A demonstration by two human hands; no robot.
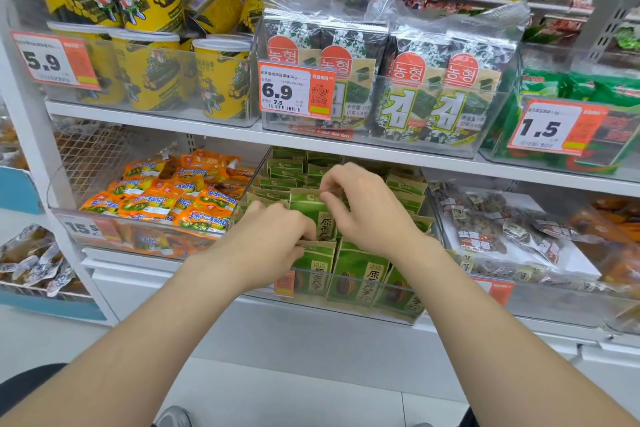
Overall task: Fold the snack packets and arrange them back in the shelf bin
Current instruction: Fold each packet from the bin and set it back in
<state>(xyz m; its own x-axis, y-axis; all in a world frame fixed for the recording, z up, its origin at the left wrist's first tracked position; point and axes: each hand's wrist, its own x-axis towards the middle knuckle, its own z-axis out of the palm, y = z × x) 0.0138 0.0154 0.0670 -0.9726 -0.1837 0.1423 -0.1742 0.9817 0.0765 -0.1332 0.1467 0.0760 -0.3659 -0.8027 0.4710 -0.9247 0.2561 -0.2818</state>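
White shop shelving fills the view, with seaweed packs [377, 87] in a clear bin on the upper shelf and orange packets [166, 198] on the lower left. The clear shelf bin [311, 306] at the middle of the lower shelf holds rows of green snack packets [356, 274], all standing upright. One green packet [309, 213] stands taller than its row – long axis vertical, top edge up, printed face toward the camera. The right hand [363, 208] pinches its top edge between thumb and forefinger. The left hand [277, 232] curls its fingers at the packet's lower left side – it seems to grip it, though the fingertips are hidden among the packets
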